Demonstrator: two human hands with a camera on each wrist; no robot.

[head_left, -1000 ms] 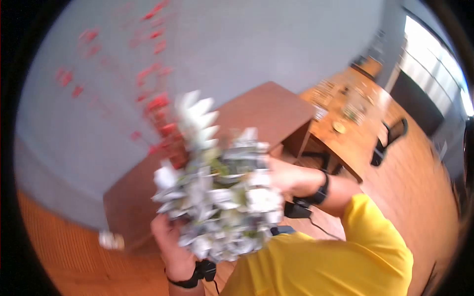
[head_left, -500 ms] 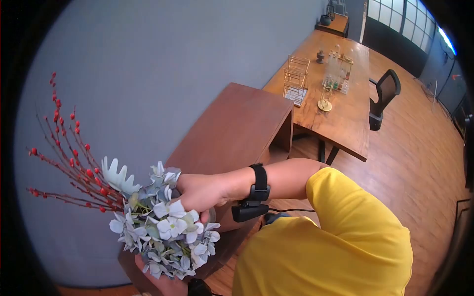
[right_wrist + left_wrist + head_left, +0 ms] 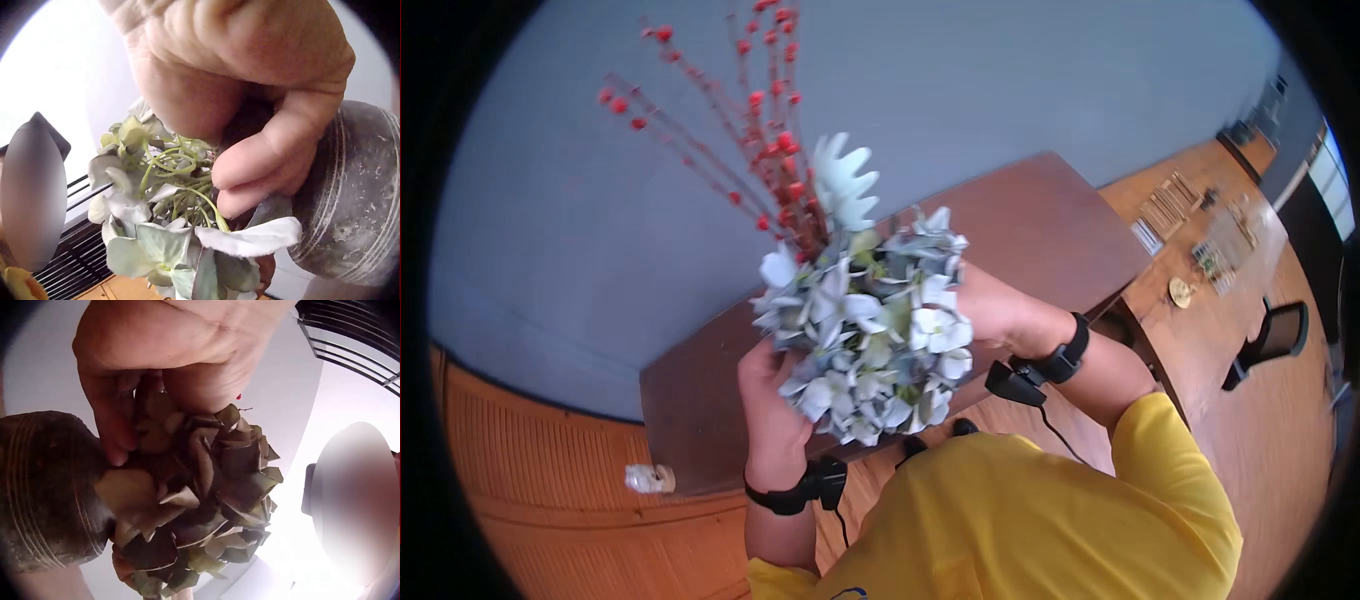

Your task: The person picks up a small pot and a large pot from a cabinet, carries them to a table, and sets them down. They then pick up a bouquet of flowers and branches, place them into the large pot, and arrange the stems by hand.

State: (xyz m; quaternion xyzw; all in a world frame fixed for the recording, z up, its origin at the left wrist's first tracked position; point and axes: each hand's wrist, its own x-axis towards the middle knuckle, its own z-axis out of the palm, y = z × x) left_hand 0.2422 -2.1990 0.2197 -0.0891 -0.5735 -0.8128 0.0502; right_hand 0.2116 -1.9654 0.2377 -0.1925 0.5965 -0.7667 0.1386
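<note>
A dark grey ringed vase (image 3: 47,487) holds pale hydrangea blooms (image 3: 870,340), a pale lobed leaf (image 3: 845,185) and red-berried branches (image 3: 775,160). My left hand (image 3: 778,410) grips the vase's neck from the left, its fingers curled beneath the petals in the left wrist view. From the right, my right hand (image 3: 1000,310) grips the neck too; its fingers (image 3: 269,156) wrap the dark rim beside the vase body (image 3: 350,194). In the head view the blooms hide the vase and most fingertips.
Below the flowers runs a long brown cabinet (image 3: 1020,220) against a grey wall (image 3: 960,80). A small white item (image 3: 648,479) lies by its left end. At right are a wooden table (image 3: 1180,330) with racks and glassware, and a black chair (image 3: 1272,340).
The bouquet swung to the lower left, then back up and right in the head view, branches now pointing upward. Both hands kept their grip; the left forearm shows more than half a second ago.
</note>
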